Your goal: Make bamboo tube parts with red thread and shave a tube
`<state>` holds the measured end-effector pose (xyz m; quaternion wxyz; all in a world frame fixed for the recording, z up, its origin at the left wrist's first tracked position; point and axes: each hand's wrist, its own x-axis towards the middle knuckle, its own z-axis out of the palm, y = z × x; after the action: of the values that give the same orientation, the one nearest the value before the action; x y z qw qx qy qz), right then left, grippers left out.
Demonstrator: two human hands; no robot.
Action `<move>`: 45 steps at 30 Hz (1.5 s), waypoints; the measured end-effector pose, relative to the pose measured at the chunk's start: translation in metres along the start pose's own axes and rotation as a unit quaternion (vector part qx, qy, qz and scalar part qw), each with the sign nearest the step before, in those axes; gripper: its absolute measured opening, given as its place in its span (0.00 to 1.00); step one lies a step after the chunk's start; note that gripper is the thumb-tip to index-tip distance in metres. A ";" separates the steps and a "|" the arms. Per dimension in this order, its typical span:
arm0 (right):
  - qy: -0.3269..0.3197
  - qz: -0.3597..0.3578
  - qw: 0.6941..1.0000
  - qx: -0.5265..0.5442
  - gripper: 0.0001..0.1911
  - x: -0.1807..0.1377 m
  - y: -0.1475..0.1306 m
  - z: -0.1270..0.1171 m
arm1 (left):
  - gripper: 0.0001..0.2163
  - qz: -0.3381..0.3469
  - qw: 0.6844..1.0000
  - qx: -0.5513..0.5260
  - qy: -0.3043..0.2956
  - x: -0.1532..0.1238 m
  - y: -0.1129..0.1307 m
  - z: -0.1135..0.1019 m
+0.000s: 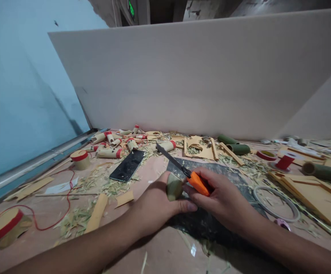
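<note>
My left hand [156, 203] is closed round a short piece of green bamboo [174, 186], with the thumb stretched along its near side. My right hand [216, 196] grips the orange handle of a knife [199, 183]. Its long dark blade [169, 156] points up and to the left, above the bamboo and apart from it as far as I can see. Both hands are close together over a black mat [234, 224] on the table. The fingers of my left hand are partly hidden behind the bamboo.
A phone [127, 165] lies left of the mat among shavings [79, 220]. Several red-banded bamboo pieces [109, 153] sit at the back left. On the right are a tape roll [276, 203], a red spool [285, 162], green bamboo tubes [325, 172] and a wooden frame [311, 190]. A white panel [196, 80] stands behind.
</note>
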<state>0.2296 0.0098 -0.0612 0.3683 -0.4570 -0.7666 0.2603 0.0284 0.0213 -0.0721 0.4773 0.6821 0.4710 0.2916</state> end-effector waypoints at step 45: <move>-0.096 -0.097 0.968 -0.210 0.28 -0.006 0.006 -0.014 | 0.15 0.016 0.993 -0.119 -0.023 0.005 0.001 -0.007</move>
<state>0.2454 0.0084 -0.0594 0.2123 -0.4206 -0.8765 0.0986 0.0248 0.0286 -0.0690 0.5609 0.6343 0.4114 0.3374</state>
